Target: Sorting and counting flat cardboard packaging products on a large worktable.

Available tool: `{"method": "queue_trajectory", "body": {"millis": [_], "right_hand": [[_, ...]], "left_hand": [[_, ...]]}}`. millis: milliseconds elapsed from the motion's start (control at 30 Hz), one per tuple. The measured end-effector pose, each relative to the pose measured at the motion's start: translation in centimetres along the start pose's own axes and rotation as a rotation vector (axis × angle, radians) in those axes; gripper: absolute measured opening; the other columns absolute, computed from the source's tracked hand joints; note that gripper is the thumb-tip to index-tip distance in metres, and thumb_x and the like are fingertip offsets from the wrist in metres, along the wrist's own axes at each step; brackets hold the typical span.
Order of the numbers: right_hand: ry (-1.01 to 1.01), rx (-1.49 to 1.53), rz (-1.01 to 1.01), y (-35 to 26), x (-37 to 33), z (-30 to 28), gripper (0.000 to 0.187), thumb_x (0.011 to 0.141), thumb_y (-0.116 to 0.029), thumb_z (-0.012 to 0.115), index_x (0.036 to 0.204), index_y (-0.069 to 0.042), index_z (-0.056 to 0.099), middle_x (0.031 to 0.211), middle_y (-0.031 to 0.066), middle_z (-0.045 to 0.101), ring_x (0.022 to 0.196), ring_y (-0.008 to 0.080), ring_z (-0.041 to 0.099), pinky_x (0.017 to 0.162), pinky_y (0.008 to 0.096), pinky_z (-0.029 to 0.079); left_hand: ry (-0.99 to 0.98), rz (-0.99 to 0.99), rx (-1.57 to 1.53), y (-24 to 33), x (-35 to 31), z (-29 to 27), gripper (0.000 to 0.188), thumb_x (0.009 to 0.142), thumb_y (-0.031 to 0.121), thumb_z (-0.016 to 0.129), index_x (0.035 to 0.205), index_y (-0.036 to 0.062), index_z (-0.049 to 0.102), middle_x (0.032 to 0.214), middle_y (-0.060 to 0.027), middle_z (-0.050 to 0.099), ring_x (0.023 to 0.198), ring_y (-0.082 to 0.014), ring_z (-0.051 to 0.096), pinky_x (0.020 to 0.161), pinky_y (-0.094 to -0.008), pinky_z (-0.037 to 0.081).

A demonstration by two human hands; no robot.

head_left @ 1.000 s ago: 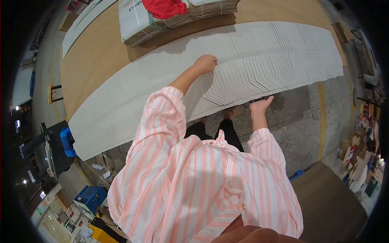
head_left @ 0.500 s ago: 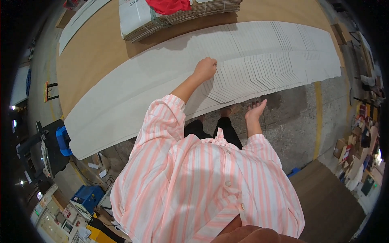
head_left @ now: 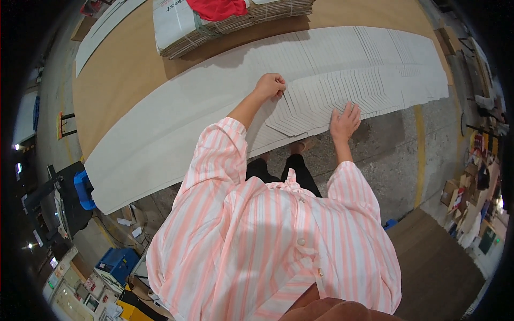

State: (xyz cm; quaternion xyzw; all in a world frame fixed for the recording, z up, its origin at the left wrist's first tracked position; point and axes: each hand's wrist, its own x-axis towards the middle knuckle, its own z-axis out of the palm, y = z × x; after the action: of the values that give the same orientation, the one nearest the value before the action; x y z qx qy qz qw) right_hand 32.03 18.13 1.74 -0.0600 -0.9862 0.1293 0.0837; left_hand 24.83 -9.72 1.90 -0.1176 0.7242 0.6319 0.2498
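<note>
Overlapping white cardboard sheets lie fanned out in a long row, their edges stepped like shingles. At the left end of the stepped part, my left hand pinches the edge of a cardboard sheet between thumb and fingers. My right hand rests with its fingers stretched out on the near edge of the fanned sheets, palm down. Plain white sheet surface stretches away to the left, under my left forearm.
A strapped stack of flat cardboard with a red cloth on top stands on the brown tabletop at the back. A blue plastic part sits by the left corner. A yellow floor line runs at right.
My right hand has come up from below the near edge, turned from palm up to palm down, and now touches the sheets. My left hand has stayed nearly in place.
</note>
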Motion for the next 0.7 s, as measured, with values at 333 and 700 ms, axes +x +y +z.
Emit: {"method": "queue_trajectory", "body": {"millis": [333,700], "right_hand": [[-0.039,-0.026,0.020,0.1,-0.1,0.8,0.063,0.085,-0.041,0.044,0.135,-0.007,0.026,0.141,0.0177,0.017,0.131,0.0341,0.011,0.102,0.0541,0.011],[-0.028,0.008,0.029,1.0,-0.1,0.8,0.063,0.085,-0.041,0.046,0.134,-0.008,0.026,0.141,0.0174,0.017,0.131,0.0344,0.013,0.102,0.0545,0.011]], "left_hand": [[0.051,0.064,0.240,-0.4,0.1,0.3,0.006,0.072,0.006,0.059,0.075,0.0014,0.057,0.059,-0.0057,0.057,0.049,-0.0129,0.055,0.043,-0.0280,0.043],[0.177,0.129,0.187,1.2,-2.5,0.3,0.014,0.068,0.010,0.057,0.076,0.0016,0.064,0.064,-0.0118,0.062,0.052,-0.0198,0.059,0.053,-0.0311,0.048]]}}
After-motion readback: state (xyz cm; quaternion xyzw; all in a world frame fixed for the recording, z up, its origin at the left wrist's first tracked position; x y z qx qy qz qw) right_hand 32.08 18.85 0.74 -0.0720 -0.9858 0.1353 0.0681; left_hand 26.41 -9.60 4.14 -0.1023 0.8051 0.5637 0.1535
